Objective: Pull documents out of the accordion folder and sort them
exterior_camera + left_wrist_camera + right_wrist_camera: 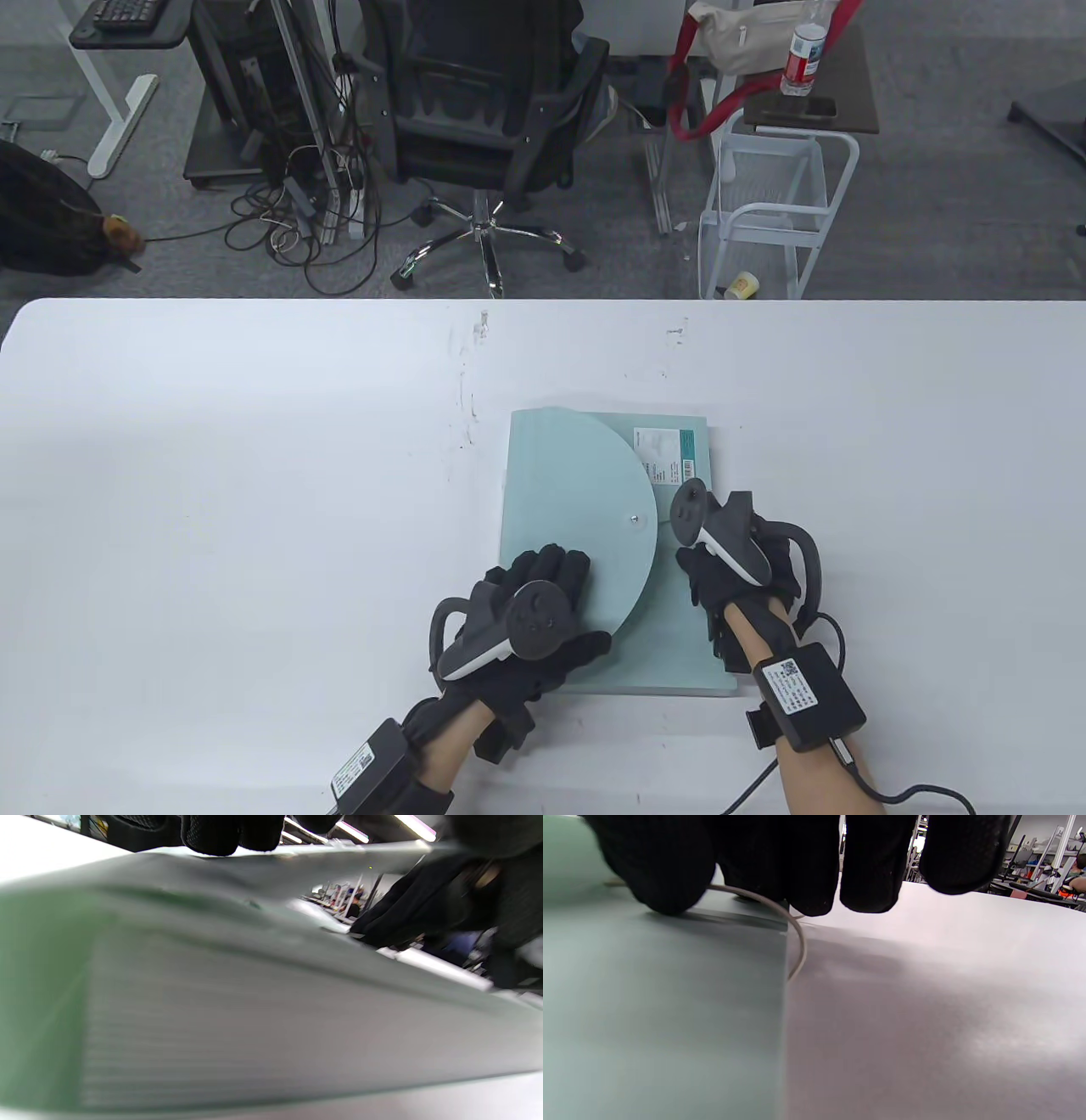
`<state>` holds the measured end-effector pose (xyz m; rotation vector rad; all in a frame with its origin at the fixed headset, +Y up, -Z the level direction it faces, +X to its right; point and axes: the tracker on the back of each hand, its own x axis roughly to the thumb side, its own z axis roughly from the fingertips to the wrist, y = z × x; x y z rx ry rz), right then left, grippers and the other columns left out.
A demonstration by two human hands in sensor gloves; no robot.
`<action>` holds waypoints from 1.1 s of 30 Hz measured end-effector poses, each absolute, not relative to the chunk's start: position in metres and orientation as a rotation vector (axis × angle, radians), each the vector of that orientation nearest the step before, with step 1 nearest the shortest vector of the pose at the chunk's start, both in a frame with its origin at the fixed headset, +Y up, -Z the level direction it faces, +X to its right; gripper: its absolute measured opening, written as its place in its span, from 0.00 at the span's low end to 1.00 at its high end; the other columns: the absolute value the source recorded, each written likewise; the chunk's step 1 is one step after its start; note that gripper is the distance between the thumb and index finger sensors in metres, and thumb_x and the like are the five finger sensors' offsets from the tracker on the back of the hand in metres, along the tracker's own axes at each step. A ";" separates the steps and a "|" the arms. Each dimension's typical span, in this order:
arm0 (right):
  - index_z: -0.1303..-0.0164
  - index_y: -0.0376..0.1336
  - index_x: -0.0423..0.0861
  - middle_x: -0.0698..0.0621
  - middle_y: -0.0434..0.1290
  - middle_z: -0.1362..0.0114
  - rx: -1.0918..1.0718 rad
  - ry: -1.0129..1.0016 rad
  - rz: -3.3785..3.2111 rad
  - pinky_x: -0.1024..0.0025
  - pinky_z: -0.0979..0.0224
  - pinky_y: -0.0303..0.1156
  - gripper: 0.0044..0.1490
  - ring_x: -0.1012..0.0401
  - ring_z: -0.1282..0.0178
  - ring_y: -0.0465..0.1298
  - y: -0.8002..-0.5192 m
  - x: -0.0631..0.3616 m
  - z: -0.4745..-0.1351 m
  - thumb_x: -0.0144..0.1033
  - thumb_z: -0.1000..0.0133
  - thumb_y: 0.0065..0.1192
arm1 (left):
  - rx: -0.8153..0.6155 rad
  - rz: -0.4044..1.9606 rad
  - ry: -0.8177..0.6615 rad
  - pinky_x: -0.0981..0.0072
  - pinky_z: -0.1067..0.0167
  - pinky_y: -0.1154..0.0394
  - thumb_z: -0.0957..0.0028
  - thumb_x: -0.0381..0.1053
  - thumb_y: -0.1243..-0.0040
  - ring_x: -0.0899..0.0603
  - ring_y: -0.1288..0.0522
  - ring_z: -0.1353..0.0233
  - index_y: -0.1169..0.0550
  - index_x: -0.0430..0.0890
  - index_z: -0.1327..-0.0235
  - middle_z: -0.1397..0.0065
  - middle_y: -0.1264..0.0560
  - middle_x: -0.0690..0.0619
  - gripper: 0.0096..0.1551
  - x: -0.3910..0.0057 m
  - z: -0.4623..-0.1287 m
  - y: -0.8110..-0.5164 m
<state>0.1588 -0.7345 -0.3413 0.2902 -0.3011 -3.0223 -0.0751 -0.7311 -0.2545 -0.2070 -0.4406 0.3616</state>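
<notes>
A pale green accordion folder [594,475] lies flat on the white table [254,475], its rounded flap [577,501] closed, with a small button [632,516] near the flap's edge. My left hand [567,598] rests flat on the flap's near part; its fingertips [212,834] show on top of the folder's pleated side [254,1018]. My right hand [697,567] is on the folder's right part, just past the flap's edge. Its fingertips [814,878] hang over the folder [661,1005] by a thin elastic cord [799,942]. Whether they pinch the cord is hidden.
A printed label [666,454] sits on the folder's far right. The table's far edge [543,300] runs behind it, with an office chair [484,110] and a white wire cart [768,212] on the floor beyond. White tabletop lies left and right of the folder.
</notes>
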 end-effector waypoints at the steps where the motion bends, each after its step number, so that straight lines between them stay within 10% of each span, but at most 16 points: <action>1: 0.36 0.67 0.55 0.52 0.69 0.27 0.290 -0.294 -3.014 0.41 0.33 0.69 0.36 0.46 0.28 0.72 -0.734 0.158 -0.341 0.56 0.55 0.65 | -0.221 0.408 -0.478 0.31 0.23 0.48 0.61 0.83 0.49 0.31 0.46 0.15 0.54 0.55 0.18 0.13 0.53 0.43 0.63 -0.075 -0.252 -0.727; 12: 0.35 0.66 0.55 0.51 0.68 0.26 0.304 -0.345 -2.955 0.40 0.33 0.69 0.36 0.45 0.28 0.72 -0.733 0.151 -0.343 0.56 0.54 0.63 | 0.167 0.551 -0.122 0.30 0.24 0.47 0.44 0.53 0.40 0.33 0.38 0.18 0.48 0.49 0.19 0.15 0.44 0.43 0.45 -0.140 -0.241 -0.665; 19: 0.35 0.65 0.55 0.51 0.69 0.27 0.294 -0.330 -2.935 0.40 0.33 0.69 0.36 0.45 0.29 0.72 -0.733 0.149 -0.342 0.57 0.54 0.62 | 0.071 0.254 0.288 0.30 0.27 0.58 0.47 0.47 0.35 0.28 0.61 0.18 0.54 0.44 0.20 0.18 0.63 0.37 0.53 -0.197 -0.259 -0.680; 27: 0.35 0.66 0.55 0.50 0.68 0.26 0.303 -0.319 -2.921 0.38 0.31 0.65 0.36 0.44 0.27 0.70 -0.731 0.146 -0.342 0.56 0.54 0.64 | -0.220 0.261 0.013 0.42 0.22 0.52 0.47 0.35 0.41 0.40 0.50 0.14 0.24 0.58 0.31 0.15 0.44 0.54 0.30 -0.169 -0.286 -0.730; 33: 0.29 0.59 0.55 0.50 0.65 0.25 0.092 -0.007 -2.764 0.48 0.39 0.71 0.42 0.47 0.30 0.71 -0.721 0.107 -0.328 0.53 0.54 0.67 | -0.328 0.174 -0.018 0.38 0.24 0.59 0.46 0.62 0.44 0.36 0.59 0.15 0.37 0.57 0.21 0.14 0.56 0.51 0.38 -0.155 -0.289 -0.744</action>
